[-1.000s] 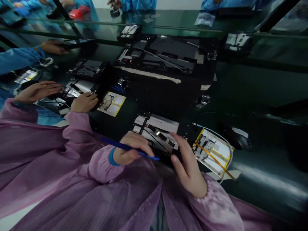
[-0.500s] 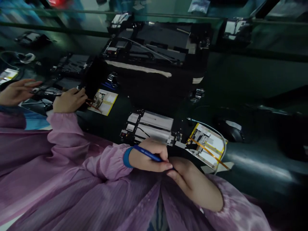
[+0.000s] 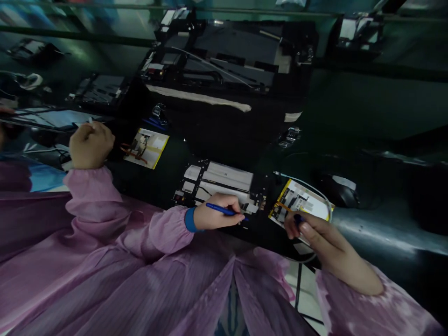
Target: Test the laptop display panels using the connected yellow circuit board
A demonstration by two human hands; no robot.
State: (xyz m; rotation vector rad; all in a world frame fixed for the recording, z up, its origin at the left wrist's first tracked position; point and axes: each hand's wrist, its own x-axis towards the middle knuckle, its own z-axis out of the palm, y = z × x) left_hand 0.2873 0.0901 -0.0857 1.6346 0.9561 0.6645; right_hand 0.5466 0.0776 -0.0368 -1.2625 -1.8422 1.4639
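At the near side of the bench (image 3: pixel 392 233): opened device (image 3: pixel 229 173), pen (image 3: pixel 219 208) close by.
Nearest, your right hand (image 3: pixel 324 235) pinches a dark-blue piece (image 3: pixel 298 218), too hidden to identify, before the yellow-edged pack (image 3: pixel 317 199); your left hand (image 3: pixel 217 216) grips the pen by the device's near right corner, contact unclear. The device appears uncovered, not yet closed; how much remains cannot be told. Farther lie a mouse (image 3: pixel 345 190) and a black case (image 3: pixel 241 44).

Single head-worn view, from above the near edge of the table (image 3: pixel 357 116), facing forward and down, close over the wearer's purple smock (image 3: pixel 189 289), wide enough for a neighbour's sleeve (image 3: pixel 93 191)
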